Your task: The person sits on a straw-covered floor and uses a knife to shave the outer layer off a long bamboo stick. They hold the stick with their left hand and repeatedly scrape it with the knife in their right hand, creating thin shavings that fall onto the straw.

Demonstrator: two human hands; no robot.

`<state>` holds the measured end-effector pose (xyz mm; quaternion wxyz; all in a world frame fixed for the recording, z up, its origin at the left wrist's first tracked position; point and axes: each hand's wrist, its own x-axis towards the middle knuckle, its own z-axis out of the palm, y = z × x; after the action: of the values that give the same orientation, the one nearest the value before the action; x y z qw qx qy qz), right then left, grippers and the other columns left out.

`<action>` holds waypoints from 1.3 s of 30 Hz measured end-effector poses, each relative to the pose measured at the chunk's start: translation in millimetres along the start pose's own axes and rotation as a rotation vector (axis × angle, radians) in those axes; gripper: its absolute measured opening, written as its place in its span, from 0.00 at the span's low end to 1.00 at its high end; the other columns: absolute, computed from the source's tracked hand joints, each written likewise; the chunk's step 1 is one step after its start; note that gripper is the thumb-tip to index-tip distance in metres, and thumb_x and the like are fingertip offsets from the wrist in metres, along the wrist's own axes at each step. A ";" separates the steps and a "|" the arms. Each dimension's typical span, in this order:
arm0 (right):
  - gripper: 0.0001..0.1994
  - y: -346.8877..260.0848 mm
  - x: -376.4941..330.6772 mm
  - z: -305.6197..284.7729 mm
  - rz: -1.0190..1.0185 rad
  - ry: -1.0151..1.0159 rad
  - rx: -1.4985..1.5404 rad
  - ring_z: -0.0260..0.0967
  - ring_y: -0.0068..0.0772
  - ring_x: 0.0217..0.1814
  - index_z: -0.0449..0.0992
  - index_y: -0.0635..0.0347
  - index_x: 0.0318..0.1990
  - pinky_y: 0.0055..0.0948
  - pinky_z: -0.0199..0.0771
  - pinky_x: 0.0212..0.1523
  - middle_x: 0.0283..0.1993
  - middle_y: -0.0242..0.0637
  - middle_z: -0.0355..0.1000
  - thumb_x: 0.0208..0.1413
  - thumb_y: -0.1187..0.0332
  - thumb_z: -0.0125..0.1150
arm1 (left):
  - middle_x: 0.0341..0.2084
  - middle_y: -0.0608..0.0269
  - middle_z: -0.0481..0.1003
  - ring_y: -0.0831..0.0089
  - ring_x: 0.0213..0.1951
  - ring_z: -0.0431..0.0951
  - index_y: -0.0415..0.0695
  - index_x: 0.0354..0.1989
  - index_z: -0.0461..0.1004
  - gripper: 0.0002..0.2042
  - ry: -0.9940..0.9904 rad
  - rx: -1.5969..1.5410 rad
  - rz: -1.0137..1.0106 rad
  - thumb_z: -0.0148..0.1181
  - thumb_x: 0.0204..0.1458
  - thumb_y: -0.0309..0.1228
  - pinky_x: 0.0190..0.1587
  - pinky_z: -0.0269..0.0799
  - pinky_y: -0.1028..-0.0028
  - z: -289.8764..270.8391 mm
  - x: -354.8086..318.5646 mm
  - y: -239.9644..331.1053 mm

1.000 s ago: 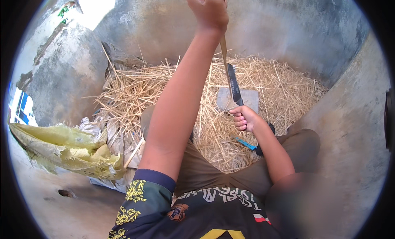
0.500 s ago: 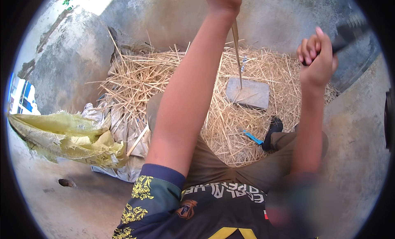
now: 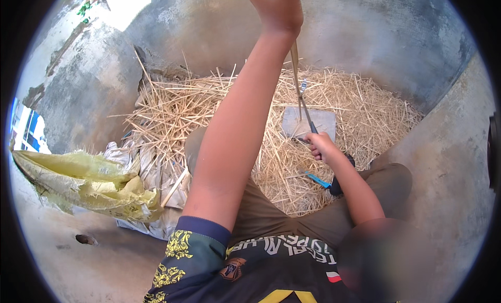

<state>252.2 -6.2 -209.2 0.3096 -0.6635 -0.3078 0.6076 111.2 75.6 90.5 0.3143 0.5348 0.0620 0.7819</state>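
Observation:
My left hand (image 3: 276,10) is raised at the top edge, its fingers closed round the upper part of a thin brown stick (image 3: 295,63), partly cut off by the frame. The stick hangs down with its lower end over a flat grey block (image 3: 324,123). My right hand (image 3: 324,147) is wrapped round the dark handle of a machete (image 3: 308,114). Its blade shows nearly edge-on, pointing away from me, and meets or overlaps the stick just above the block; actual contact is hard to tell.
Cut straw-like slivers (image 3: 376,110) cover the ground around the block, heaped at the left. A torn yellow sack (image 3: 88,180) stands at the left. A slim blue object (image 3: 317,179) lies by my dark footwear. Concrete walls (image 3: 365,32) enclose the spot.
My right hand has swung the machete down and inward from its raised place at the upper right to the stick. My left hand still grips the stick, slightly shifted left.

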 end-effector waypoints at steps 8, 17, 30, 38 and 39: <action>0.13 -8.4 9.4 -22.1 0.152 -0.545 0.499 0.45 0.12 0.09 0.61 0.47 0.21 0.18 0.44 0.09 0.14 0.21 0.57 0.55 0.67 0.56 | 0.10 0.77 0.58 0.86 0.11 0.56 0.51 0.19 0.62 0.22 0.031 0.002 -0.058 0.55 0.60 0.50 0.14 0.50 0.80 -2.5 0.2 3.3; 0.20 -147.2 -115.9 -2.6 -0.972 0.260 0.261 0.52 0.14 0.12 0.61 0.50 0.17 0.19 0.54 0.13 0.13 0.23 0.57 0.59 0.61 0.59 | 0.10 0.77 0.57 0.85 0.11 0.56 0.53 0.17 0.59 0.24 0.034 0.048 -0.010 0.53 0.60 0.53 0.14 0.49 0.80 1.6 0.7 -4.6; 0.17 99.4 107.9 -18.7 -0.180 0.448 -0.515 0.78 0.51 0.33 0.78 0.76 0.33 0.42 0.75 0.33 0.31 0.59 0.76 0.47 0.65 0.57 | 0.13 0.77 0.54 0.86 0.12 0.53 0.52 0.20 0.60 0.22 0.114 -0.004 -0.050 0.54 0.59 0.53 0.13 0.47 0.80 3.7 13.9 -11.5; 0.14 86.9 94.4 6.6 0.215 -0.062 0.161 0.51 0.23 0.09 0.59 0.54 0.18 0.30 0.47 0.08 0.12 0.28 0.56 0.54 0.70 0.51 | 0.13 0.78 0.53 0.85 0.12 0.52 0.52 0.20 0.58 0.22 0.081 0.000 -0.113 0.55 0.59 0.50 0.14 0.45 0.80 -19.2 12.3 -2.2; 0.16 82.5 97.0 -5.9 0.297 -0.309 0.369 0.49 0.20 0.08 0.58 0.51 0.17 0.27 0.45 0.08 0.11 0.25 0.53 0.55 0.70 0.51 | 0.13 0.78 0.53 0.85 0.12 0.52 0.52 0.20 0.57 0.22 0.087 0.001 -0.118 0.55 0.59 0.50 0.14 0.45 0.80 -20.7 11.5 -0.5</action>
<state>267.7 18.7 -333.3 0.2821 -0.5331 -0.1349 0.7862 90.7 87.4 90.7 0.3567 0.4959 0.1073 0.7845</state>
